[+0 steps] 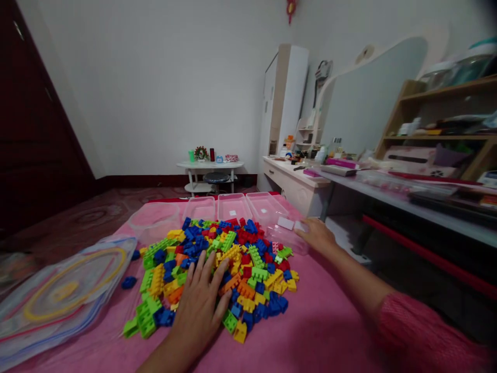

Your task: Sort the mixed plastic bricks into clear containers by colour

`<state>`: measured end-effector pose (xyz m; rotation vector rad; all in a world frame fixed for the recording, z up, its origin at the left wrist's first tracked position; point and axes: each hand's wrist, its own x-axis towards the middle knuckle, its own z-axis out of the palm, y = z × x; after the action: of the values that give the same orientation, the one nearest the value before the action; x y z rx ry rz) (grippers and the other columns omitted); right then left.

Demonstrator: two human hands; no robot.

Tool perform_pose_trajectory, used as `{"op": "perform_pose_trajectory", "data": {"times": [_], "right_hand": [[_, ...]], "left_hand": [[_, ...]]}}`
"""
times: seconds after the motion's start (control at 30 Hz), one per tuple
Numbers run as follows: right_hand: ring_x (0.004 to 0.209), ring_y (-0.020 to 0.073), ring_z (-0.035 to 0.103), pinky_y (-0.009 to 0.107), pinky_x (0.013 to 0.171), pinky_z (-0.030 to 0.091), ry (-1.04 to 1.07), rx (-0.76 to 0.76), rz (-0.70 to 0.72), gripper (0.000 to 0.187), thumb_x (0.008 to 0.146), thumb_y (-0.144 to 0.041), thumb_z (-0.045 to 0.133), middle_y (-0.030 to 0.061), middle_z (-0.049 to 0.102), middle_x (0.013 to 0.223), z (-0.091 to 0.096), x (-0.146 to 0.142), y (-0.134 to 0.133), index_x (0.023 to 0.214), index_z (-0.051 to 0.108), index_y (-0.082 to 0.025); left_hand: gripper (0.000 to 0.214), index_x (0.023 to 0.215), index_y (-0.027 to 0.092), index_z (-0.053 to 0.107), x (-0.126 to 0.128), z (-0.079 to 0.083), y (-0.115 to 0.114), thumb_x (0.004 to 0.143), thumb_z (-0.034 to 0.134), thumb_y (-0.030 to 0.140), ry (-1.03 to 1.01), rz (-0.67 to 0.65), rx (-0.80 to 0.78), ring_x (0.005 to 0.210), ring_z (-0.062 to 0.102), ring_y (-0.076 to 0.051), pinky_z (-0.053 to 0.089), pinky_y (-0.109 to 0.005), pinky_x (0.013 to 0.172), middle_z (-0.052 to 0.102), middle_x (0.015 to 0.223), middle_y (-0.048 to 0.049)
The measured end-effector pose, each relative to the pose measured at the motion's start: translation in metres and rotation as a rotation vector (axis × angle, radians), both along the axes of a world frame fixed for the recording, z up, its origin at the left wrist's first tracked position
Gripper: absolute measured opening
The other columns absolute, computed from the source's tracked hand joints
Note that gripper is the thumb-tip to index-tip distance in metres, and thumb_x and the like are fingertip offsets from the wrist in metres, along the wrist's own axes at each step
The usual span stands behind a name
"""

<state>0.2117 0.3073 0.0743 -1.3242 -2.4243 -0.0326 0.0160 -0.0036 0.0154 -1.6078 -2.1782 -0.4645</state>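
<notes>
Left hand (202, 303) palm down on the near side of a heap of toy bricks (254, 259), fingers spread, nothing seen in its grasp; it hides part of the heap. The heap sits mid-surface on a pink cloth (330, 321), the bricks red, blue, yellow, green and orange.

Right hand (316, 235) reaches out to the heap's far right, fingers at the edge of a clear container (285, 244) near a white label (285, 223). Whether it grips the edge or merely touches it, one cannot tell.

Behind the heap, three clear trays (234, 208) in a row; to their left, a rounded clear tub (153, 217), partly blocked by bricks in front. On the left, flat zip bags (73, 290) overlap one another (one bears a yellow ring pattern). A loose blue brick (129, 282) lies between bags and heap.

Beyond: a white table (183, 165) against the wall, a dark round stool (216, 177) before it. Right side crowded: a white dresser (301, 187), then a cluttered desk (373, 190) with a wooden shelf (392, 138). Dark door (34, 114) at far left.
</notes>
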Motion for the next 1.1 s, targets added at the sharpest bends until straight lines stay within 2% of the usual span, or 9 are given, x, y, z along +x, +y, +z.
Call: {"op": "perform_pose_trajectory", "data": {"times": [0.13, 0.23, 0.37, 0.53, 0.63, 0.77, 0.93, 1.0, 1.1], "right_hand": [[0.099, 0.0273, 0.058, 0.034, 0.075, 0.043, -0.081, -0.018, -0.022, 0.038, 0.079, -0.045, 0.052, 0.0121, 0.064, 0.104, 0.007, 0.016, 0.005, 0.104, 0.068, -0.021], [0.091, 0.0264, 0.061, 0.032, 0.068, 0.042, -0.118, -0.031, -0.042, 0.031, 0.077, -0.04, 0.053, 0.0103, 0.066, 0.097, 0.009, 0.027, 0.006, 0.099, 0.069, -0.024], [0.088, 0.0254, 0.063, 0.031, 0.068, 0.041, -0.115, -0.046, -0.038, 0.025, 0.075, -0.026, 0.053, 0.0088, 0.068, 0.095, 0.003, 0.031, 0.005, 0.093, 0.07, -0.024], [0.091, 0.0204, 0.062, 0.028, 0.075, 0.042, -0.025, -0.082, 0.03, 0.032, 0.079, -0.021, 0.046, 0.0071, 0.068, 0.103, -0.009, 0.023, 0.012, 0.102, 0.068, -0.021], [0.087, 0.0177, 0.063, 0.025, 0.074, 0.044, 0.015, -0.136, 0.11, 0.033, 0.08, -0.022, 0.046, 0.005, 0.069, 0.102, -0.014, 0.02, 0.019, 0.104, 0.068, -0.02], [0.085, 0.0212, 0.063, 0.03, 0.075, 0.046, 0.123, -0.241, 0.225, 0.033, 0.08, -0.025, 0.048, 0.0091, 0.069, 0.105, -0.027, 0.021, 0.032, 0.105, 0.068, -0.018], [0.082, 0.0204, 0.063, 0.034, 0.074, 0.042, 0.313, -0.32, 0.275, 0.021, 0.076, -0.032, 0.058, 0.015, 0.068, 0.105, -0.049, 0.019, 0.057, 0.089, 0.074, -0.026], [0.081, 0.0208, 0.063, 0.037, 0.073, 0.041, 0.345, -0.342, 0.274, 0.016, 0.072, -0.037, 0.062, 0.0153, 0.069, 0.102, -0.052, 0.017, 0.06, 0.08, 0.075, -0.03], [0.075, 0.0206, 0.064, 0.039, 0.072, 0.04, 0.419, -0.333, 0.272, 0.022, 0.068, -0.051, 0.063, 0.0162, 0.07, 0.096, -0.051, 0.018, 0.057, 0.071, 0.075, -0.033]], "left_hand": [[0.054, 0.141, 0.029, 0.033, 0.002, 0.002, 0.0, 0.088, 0.043, 0.035, -0.02, 0.001, -0.017, 0.14, 0.013, -0.03, 0.025, -0.053, 0.11, 0.029, 0.149, -0.007], [0.056, 0.142, 0.029, 0.032, 0.002, 0.002, 0.0, 0.088, 0.044, 0.035, -0.04, -0.006, -0.005, 0.14, 0.014, -0.031, 0.023, -0.054, 0.109, 0.029, 0.149, -0.0066], [0.056, 0.142, 0.029, 0.032, 0.002, 0.002, 0.0, 0.087, 0.045, 0.033, -0.048, -0.012, 0.007, 0.14, 0.014, -0.03, 0.022, -0.054, 0.11, 0.028, 0.149, -0.0063], [0.055, 0.141, 0.028, 0.032, 0.001, 0.001, 0.0, 0.088, 0.043, 0.033, -0.046, -0.025, -0.006, 0.14, 0.013, -0.03, 0.021, -0.054, 0.11, 0.028, 0.149, -0.0066], [0.055, 0.141, 0.028, 0.032, 0.002, 0.003, -0.001, 0.088, 0.043, 0.032, -0.078, -0.027, -0.002, 0.14, 0.012, -0.031, 0.021, -0.055, 0.11, 0.027, 0.149, -0.0068], [0.057, 0.14, 0.025, 0.033, 0.007, 0.01, -0.004, 0.086, 0.046, 0.035, -0.154, -0.036, -0.024, 0.14, 0.01, -0.031, 0.018, -0.056, 0.111, 0.026, 0.149, -0.0084], [0.06, 0.14, 0.024, 0.032, 0.009, 0.021, -0.006, 0.084, 0.049, 0.037, -0.238, -0.052, -0.046, 0.14, 0.012, -0.031, 0.015, -0.055, 0.112, 0.026, 0.149, -0.0102], [0.062, 0.14, 0.024, 0.031, 0.009, 0.022, -0.007, 0.083, 0.049, 0.039, -0.262, -0.052, -0.046, 0.14, 0.012, -0.031, 0.013, -0.055, 0.113, 0.027, 0.149, -0.0108], [0.063, 0.141, 0.024, 0.03, 0.009, 0.022, -0.008, 0.083, 0.05, 0.04, -0.296, -0.063, -0.049, 0.14, 0.012, -0.03, 0.013, -0.055, 0.113, 0.025, 0.149, -0.0115]]}}
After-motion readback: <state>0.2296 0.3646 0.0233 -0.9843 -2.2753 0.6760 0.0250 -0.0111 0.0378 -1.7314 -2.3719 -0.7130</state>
